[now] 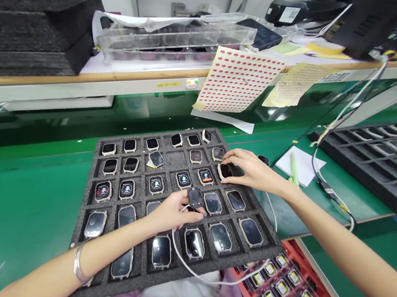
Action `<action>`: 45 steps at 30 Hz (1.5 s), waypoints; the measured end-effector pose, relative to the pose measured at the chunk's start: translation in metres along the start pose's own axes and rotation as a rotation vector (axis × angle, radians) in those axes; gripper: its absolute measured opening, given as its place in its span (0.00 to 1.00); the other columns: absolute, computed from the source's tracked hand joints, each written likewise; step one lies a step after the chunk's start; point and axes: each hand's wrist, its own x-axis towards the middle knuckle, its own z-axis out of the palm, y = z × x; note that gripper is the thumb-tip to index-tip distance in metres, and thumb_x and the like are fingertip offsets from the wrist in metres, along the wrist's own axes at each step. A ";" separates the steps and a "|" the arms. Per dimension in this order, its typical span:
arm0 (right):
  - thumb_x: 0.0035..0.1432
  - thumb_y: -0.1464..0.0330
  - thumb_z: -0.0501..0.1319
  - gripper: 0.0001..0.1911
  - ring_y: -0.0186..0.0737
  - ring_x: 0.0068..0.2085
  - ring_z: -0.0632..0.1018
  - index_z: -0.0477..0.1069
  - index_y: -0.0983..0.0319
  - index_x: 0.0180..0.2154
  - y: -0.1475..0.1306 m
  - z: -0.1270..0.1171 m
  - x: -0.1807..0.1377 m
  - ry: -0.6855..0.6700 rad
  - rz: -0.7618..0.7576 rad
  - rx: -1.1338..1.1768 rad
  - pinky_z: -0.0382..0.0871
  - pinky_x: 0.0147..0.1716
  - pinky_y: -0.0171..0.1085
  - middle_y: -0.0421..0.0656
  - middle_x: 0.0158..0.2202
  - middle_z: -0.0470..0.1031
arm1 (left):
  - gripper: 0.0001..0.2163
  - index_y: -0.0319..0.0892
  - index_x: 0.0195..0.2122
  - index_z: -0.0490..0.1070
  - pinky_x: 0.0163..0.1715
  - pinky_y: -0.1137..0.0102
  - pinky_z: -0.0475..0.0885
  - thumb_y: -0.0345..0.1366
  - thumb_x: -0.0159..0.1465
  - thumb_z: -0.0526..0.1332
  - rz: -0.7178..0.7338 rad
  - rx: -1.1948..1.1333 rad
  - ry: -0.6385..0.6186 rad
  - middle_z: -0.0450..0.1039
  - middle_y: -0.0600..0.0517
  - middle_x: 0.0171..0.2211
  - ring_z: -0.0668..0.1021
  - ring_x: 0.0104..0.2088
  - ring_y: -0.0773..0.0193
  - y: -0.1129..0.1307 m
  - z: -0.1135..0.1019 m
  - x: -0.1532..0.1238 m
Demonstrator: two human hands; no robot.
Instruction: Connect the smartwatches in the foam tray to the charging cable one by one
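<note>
Nearest, at right, a red tray [307,262] of small watches sits low beside the bench; a white cable [230,283] loops across its far end. Next, a dark foam tray [144,279], five rows of smartwatches in compartments. Left hand [176,211] over its middle, fingers closed on a black square piece [194,198], cable running from the hand. Right hand [245,167] at the right end of the middle row: thumb and fingertips pinch a watch [225,170] by its edges, at its compartment; cannot tell whether lifted. Right of that, white paper [306,165] with a green stick [294,169], then another black tray [367,173]. Farther, a sticker sheet [240,78] hangs from a shelf [134,75] bearing clear plastic trays [173,40].
</note>
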 end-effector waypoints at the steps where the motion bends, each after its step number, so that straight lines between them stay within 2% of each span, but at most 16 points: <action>1: 0.58 0.55 0.64 0.18 0.57 0.49 0.71 0.69 0.61 0.42 -0.007 -0.002 -0.002 0.058 -0.009 0.068 0.64 0.49 0.56 0.50 0.46 0.69 | 0.19 0.36 0.43 0.65 0.10 0.79 0.56 0.38 0.54 0.67 0.000 -0.001 0.002 0.73 0.47 0.38 0.63 0.16 0.77 0.000 0.000 0.000; 4: 0.58 0.55 0.64 0.20 0.52 0.51 0.72 0.66 0.59 0.47 -0.038 0.001 -0.006 0.129 -0.046 0.233 0.63 0.53 0.51 0.48 0.48 0.71 | 0.20 0.36 0.43 0.65 0.10 0.79 0.57 0.37 0.53 0.68 0.003 -0.012 -0.003 0.73 0.46 0.39 0.64 0.16 0.76 -0.001 0.000 0.001; 8: 0.60 0.61 0.64 0.19 0.48 0.50 0.72 0.64 0.60 0.49 -0.075 0.022 -0.006 0.052 -0.159 0.243 0.53 0.59 0.53 0.46 0.48 0.72 | 0.20 0.36 0.43 0.66 0.13 0.78 0.57 0.34 0.51 0.69 0.053 -0.015 -0.006 0.73 0.49 0.36 0.64 0.17 0.76 -0.002 -0.001 0.001; 10: 0.60 0.63 0.64 0.17 0.48 0.49 0.73 0.63 0.61 0.48 -0.083 0.033 -0.003 0.029 -0.186 0.217 0.53 0.58 0.54 0.46 0.47 0.72 | 0.19 0.36 0.42 0.68 0.16 0.78 0.57 0.32 0.50 0.70 0.095 0.002 0.003 0.72 0.52 0.33 0.64 0.19 0.75 -0.001 -0.002 0.000; 12: 0.60 0.64 0.63 0.16 0.47 0.47 0.73 0.63 0.61 0.47 -0.084 0.040 -0.001 0.035 -0.196 0.186 0.56 0.56 0.54 0.47 0.44 0.73 | 0.18 0.36 0.41 0.68 0.17 0.78 0.56 0.32 0.50 0.70 0.115 -0.001 0.005 0.71 0.53 0.32 0.63 0.19 0.76 -0.001 -0.002 0.000; 15: 0.62 0.64 0.62 0.15 0.49 0.45 0.74 0.63 0.62 0.47 -0.083 0.045 0.002 0.077 -0.203 0.142 0.59 0.53 0.54 0.48 0.43 0.73 | 0.16 0.36 0.41 0.68 0.12 0.78 0.54 0.38 0.55 0.68 0.101 -0.018 0.042 0.71 0.52 0.32 0.62 0.15 0.77 -0.002 -0.001 -0.001; 18: 0.61 0.64 0.62 0.15 0.50 0.45 0.74 0.64 0.63 0.46 -0.084 0.047 0.004 0.108 -0.198 0.115 0.61 0.51 0.54 0.49 0.42 0.73 | 0.17 0.36 0.42 0.68 0.08 0.78 0.52 0.44 0.59 0.64 0.086 -0.010 0.123 0.68 0.55 0.24 0.60 0.11 0.76 -0.005 0.001 -0.001; 21: 0.60 0.64 0.63 0.15 0.50 0.44 0.74 0.65 0.63 0.46 -0.086 0.050 0.006 0.129 -0.198 0.120 0.63 0.50 0.54 0.50 0.42 0.74 | 0.19 0.36 0.42 0.68 0.08 0.78 0.50 0.47 0.59 0.63 0.074 -0.027 0.151 0.64 0.58 0.19 0.58 0.10 0.76 -0.006 0.002 -0.002; 23: 0.60 0.63 0.63 0.15 0.50 0.43 0.74 0.65 0.62 0.45 -0.087 0.052 0.006 0.152 -0.207 0.145 0.64 0.48 0.52 0.49 0.41 0.74 | 0.19 0.35 0.39 0.70 0.09 0.79 0.50 0.47 0.57 0.65 0.076 -0.074 0.158 0.64 0.57 0.20 0.59 0.12 0.77 -0.004 0.003 -0.002; 27: 0.61 0.60 0.63 0.15 0.48 0.42 0.75 0.66 0.62 0.45 -0.086 0.055 0.006 0.207 -0.227 0.220 0.67 0.45 0.49 0.48 0.40 0.74 | 0.18 0.34 0.33 0.71 0.17 0.79 0.57 0.44 0.51 0.70 0.102 -0.189 0.180 0.67 0.54 0.24 0.65 0.20 0.74 0.000 0.006 -0.002; 34: 0.59 0.59 0.64 0.18 0.48 0.43 0.75 0.66 0.61 0.46 -0.085 0.060 0.003 0.243 -0.224 0.305 0.69 0.44 0.47 0.47 0.40 0.74 | 0.18 0.35 0.33 0.71 0.18 0.77 0.55 0.46 0.52 0.69 0.071 -0.186 0.174 0.65 0.56 0.22 0.62 0.18 0.74 0.004 0.007 -0.004; 40: 0.58 0.59 0.65 0.20 0.49 0.44 0.74 0.65 0.60 0.48 -0.085 0.061 0.001 0.235 -0.222 0.345 0.69 0.45 0.48 0.48 0.42 0.73 | 0.19 0.34 0.33 0.71 0.22 0.76 0.60 0.46 0.51 0.70 0.082 -0.188 0.174 0.67 0.55 0.24 0.65 0.21 0.72 0.002 0.006 -0.004; 45: 0.58 0.60 0.66 0.21 0.49 0.46 0.73 0.64 0.61 0.49 -0.084 0.061 -0.001 0.216 -0.221 0.348 0.69 0.46 0.48 0.49 0.44 0.72 | 0.18 0.34 0.34 0.71 0.18 0.76 0.56 0.44 0.53 0.69 0.072 -0.162 0.158 0.65 0.57 0.23 0.58 0.16 0.76 0.003 0.007 -0.005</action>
